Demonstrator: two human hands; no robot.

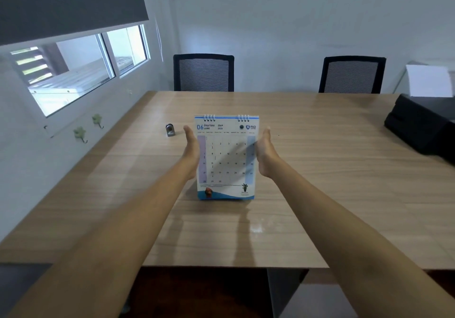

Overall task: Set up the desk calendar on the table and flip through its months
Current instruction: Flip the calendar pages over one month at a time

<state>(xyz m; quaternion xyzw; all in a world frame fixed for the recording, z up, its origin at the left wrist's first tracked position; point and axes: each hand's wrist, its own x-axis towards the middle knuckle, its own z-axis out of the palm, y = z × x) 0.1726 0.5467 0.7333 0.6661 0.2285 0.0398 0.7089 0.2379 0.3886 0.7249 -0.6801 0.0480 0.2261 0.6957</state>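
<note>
Taking the desk calendar [226, 157] as the landmark: it stands upright on its lower edge near the middle of the wooden bench [320, 170], with the June page facing the person and the wire binding at the top.

Well to the left of the calendar, near its top corner, a small metal object [170, 130] stands on the bench; I cannot tell what it is.

Directly at the calendar's left edge is the left hand [190, 153], flat, with the fingers straight and close together. It seems to touch or nearly touch the edge, but nothing is gripped.

At the calendar's right edge is the right hand [267, 156], in the same flat, open pose. It is a little blurred, so I cannot say whether it touches.

Far to the right of the calendar, a black machine [423, 123] with white paper sits at the end of the bench.

I judge that the calendar is only steadied between the two palms. If its stand behind, which is hidden, is not fully spread, the calendar may fall backward or forward when the hands leave. An uneven push from one palm could also slide or turn it on the smooth bench. Lifting a page at the rings with no hand on the base could tip it over.
</note>
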